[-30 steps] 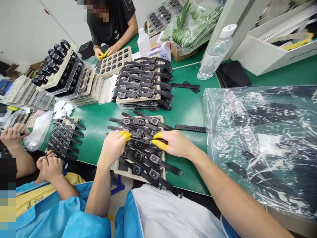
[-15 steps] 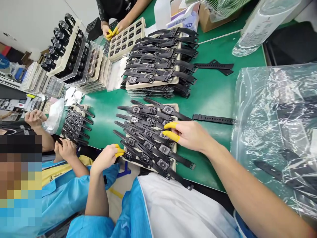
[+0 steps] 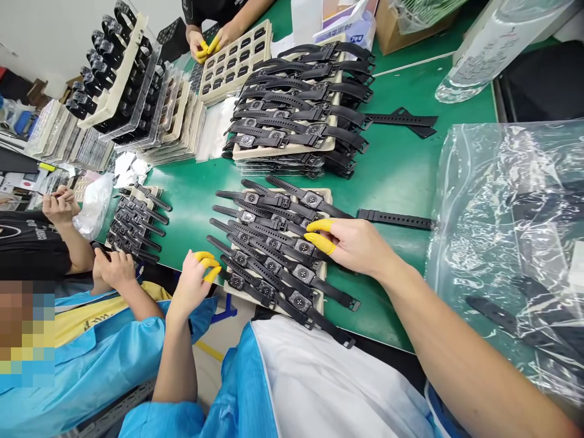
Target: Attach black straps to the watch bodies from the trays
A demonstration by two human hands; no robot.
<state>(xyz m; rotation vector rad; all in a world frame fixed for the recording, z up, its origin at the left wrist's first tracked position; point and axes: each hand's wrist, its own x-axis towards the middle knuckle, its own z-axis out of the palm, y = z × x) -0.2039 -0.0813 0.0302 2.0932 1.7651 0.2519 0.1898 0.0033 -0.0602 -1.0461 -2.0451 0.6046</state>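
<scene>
A cream tray [image 3: 326, 196] in front of me holds several black smartwatches, back sides up, their straps slanting across it. My right hand [image 3: 358, 244] reaches in over the tray's right side. Its yellow-covered thumb and finger pinch a smartwatch [image 3: 304, 247] near its strap end. Just off the tray's left edge is my left hand [image 3: 194, 283], with yellow covers on its fingertips. Its fingers are apart and hold nothing. The nearest smartwatch [image 3: 236, 281] lies at the tray's lower left corner.
Behind stands a taller stack of watch trays [image 3: 283, 149]. A loose strap [image 3: 396, 219] lies to the right, beside a clear plastic bag [image 3: 502, 243]. Far right is a bottle [image 3: 493, 48]. Co-workers' hands [image 3: 116, 267] are at the left, and another person's hands [image 3: 210, 47] at the back.
My left hand has lifted off the watch at the tray's lower left corner and moved left, its fingers opening. My right hand stays at nearly the same spot.
</scene>
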